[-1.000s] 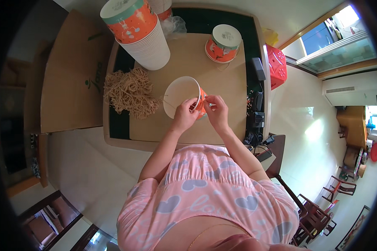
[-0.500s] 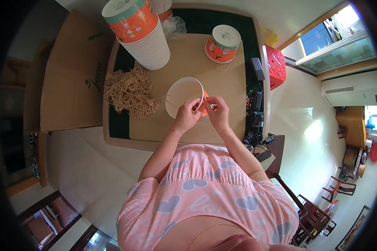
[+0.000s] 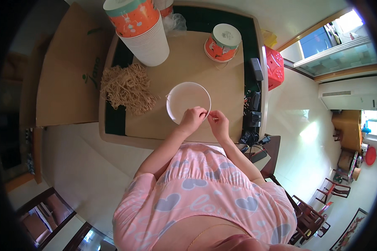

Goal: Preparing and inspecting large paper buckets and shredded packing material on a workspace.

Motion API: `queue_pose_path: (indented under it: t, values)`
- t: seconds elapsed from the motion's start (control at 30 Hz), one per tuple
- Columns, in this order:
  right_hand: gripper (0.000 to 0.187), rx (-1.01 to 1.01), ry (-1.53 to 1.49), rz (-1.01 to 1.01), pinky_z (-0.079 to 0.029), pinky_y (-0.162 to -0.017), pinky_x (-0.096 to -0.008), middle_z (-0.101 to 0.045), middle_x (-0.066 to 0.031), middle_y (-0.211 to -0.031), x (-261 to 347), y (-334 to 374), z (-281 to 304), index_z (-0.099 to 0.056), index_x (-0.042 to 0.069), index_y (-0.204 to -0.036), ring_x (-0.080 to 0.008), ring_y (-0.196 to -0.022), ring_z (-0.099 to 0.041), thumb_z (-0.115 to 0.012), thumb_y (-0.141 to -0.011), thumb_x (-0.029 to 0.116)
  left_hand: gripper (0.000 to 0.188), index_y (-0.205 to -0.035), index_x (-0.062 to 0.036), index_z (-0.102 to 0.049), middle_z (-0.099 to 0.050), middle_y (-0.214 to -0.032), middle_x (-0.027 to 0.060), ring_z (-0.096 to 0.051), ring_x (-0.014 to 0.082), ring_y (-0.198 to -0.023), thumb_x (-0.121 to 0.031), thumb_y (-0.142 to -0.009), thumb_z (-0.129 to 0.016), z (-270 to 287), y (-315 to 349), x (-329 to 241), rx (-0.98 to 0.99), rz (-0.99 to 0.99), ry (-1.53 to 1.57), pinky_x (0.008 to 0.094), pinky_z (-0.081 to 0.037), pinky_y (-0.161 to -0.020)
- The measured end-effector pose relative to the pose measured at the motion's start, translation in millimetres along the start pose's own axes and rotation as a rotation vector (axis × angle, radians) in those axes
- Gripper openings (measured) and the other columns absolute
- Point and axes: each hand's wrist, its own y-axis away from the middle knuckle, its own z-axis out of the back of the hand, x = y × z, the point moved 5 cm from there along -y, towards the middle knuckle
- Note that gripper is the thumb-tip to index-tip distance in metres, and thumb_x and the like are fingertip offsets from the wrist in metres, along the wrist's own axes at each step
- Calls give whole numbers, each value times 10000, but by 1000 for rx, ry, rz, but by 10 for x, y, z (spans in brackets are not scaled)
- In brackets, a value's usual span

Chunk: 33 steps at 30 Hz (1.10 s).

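Note:
A white-lined round paper bucket [image 3: 187, 99] stands on the brown cardboard sheet in front of me, its opening facing up. My left hand [image 3: 192, 119] reaches over the near right part of its rim, fingers closed at the edge. Just outside the same spot, my right hand [image 3: 219, 124] is pinched, its fingertips close to those of the left. Whatever lies between the right fingertips is too small to make out. A short bit of tan cord shows at the bucket's left rim. Left of the bucket lies a tangled heap of tan cords [image 3: 126, 88].
A tall nested stack of paper buckets [image 3: 145, 44] rises at the back left. An upside-down orange bucket [image 3: 222, 44] with cord sits at the back right. Black adapters [image 3: 254, 119] and cables line the table's right edge. A large cardboard box [image 3: 69, 79] stands at the left.
The bucket has gone from tilted, its orange side showing, to upright with its opening facing up. Both hands have shifted slightly down along with its rim.

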Motion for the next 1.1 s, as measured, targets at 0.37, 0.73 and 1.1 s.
queue_pose_path:
  t: [0.37,0.73,1.1]
  values:
    - [94,162,-124,-34,-527,-622,-298,-666,-110,-768,284,250,42,-605,25,-946,-190,-708,-670,-616,-854,41,93,-884,-1,-603,-648,-769,108,-647,217,-661,-81,-842,-578,-224,52,427,120,240,205,327,-514,-635]
    - [194,506,483,156,-526,-670,-373,-678,-140,-822,512,-385,-62,-620,55,-949,-298,-762,-669,-646,-793,166,124,-997,-49,-499,-591,-696,91,-512,127,-477,-166,-964,-474,-281,110,612,286,701,795,219,-325,-370]
    - [125,361,292,63,-514,-613,-352,-674,-114,-745,378,-296,-96,-655,86,-855,-263,-683,-664,-618,-837,205,148,-920,-9,-609,-618,-769,39,-573,112,-728,-63,-799,-677,-299,90,594,105,425,580,264,-480,-697]
